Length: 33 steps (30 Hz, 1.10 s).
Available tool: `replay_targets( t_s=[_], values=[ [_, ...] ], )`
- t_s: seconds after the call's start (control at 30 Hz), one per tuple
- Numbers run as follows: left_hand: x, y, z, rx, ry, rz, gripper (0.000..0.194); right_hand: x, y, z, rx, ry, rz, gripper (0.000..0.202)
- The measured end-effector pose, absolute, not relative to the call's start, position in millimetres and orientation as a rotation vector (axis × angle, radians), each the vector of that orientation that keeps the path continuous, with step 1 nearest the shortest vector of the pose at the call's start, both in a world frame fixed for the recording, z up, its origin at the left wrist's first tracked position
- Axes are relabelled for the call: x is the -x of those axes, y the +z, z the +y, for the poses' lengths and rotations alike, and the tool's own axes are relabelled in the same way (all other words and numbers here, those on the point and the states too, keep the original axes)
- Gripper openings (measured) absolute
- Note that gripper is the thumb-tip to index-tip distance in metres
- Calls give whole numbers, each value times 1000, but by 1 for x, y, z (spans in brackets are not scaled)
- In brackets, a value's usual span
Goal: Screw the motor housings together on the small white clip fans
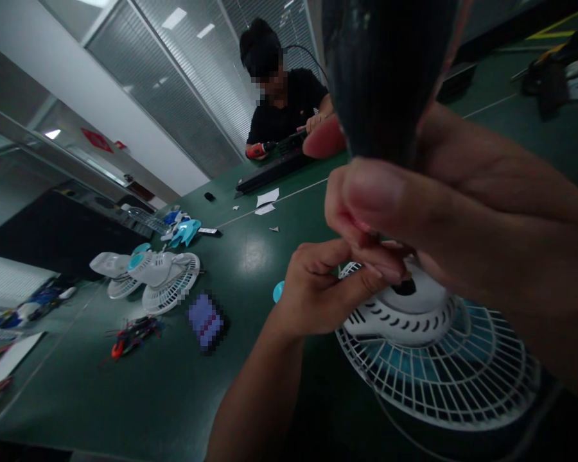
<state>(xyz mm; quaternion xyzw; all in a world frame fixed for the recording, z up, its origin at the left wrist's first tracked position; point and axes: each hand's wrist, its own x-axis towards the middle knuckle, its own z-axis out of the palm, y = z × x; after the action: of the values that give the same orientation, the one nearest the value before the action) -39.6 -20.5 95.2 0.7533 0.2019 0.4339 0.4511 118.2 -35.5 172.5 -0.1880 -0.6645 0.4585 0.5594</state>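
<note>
**Both hands close on a small white fan**

The white fan (433, 359) lies face-down near the table's (125, 398) front right corner: a round wire-style grille with turquoise blades showing through the slats, and a domed white motor housing on top with a ring of dark vent slots and a dark spot at its crown. Its axis points up, tilted a little toward the far edge.

The left hand (318, 289) is curled tight, fingertips pinched together at the left rim of the housing; what they pinch, if anything, is too small to tell. The right hand (438, 218) fills the right of the view, thumb pressed against the fingers just above the housing, and it holds a dark tool handle (385, 77) that stands upright (the tip is hidden behind the fingers and the whole thing is blurred by closeness).

Further left on the table lie a tangle of red and black wires (135, 335), a pile of white fan parts (149, 276) and turquoise blades (185, 231). Toward the far edge are paper scraps (266, 200) and a long black strip (274, 172), where another person (284, 96) in black works with a red-handled tool (262, 149). The wearer's big right hand blocks much of the table's right side.
</note>
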Motion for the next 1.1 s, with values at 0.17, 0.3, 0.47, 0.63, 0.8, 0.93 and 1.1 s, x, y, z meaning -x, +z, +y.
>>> replay_targets(
  t_s=[0.17,0.3,0.47,0.63,0.8,0.93,1.1],
  values=[
    [38,109,-24,-1819,1026,533,23,-124,178,-36,413,1206,-1479,39],
    [39,115,-28,-1775,974,575,21,-119,192,-43,450,1240,-1396,30],
    [41,118,-29,-1833,914,606,27,-119,192,-45,392,1069,-1363,42],
    [39,117,-28,-1855,965,602,28,-118,184,-39,463,835,-1424,47],
    [33,107,-27,-1742,1106,590,34,-116,176,-28,346,700,-1469,48],
    [30,106,-28,-1758,1185,599,34,-116,174,-26,278,774,-1449,52],
    [31,111,-30,-1642,1104,554,28,-124,178,-40,411,928,-1524,55]
  ],
)
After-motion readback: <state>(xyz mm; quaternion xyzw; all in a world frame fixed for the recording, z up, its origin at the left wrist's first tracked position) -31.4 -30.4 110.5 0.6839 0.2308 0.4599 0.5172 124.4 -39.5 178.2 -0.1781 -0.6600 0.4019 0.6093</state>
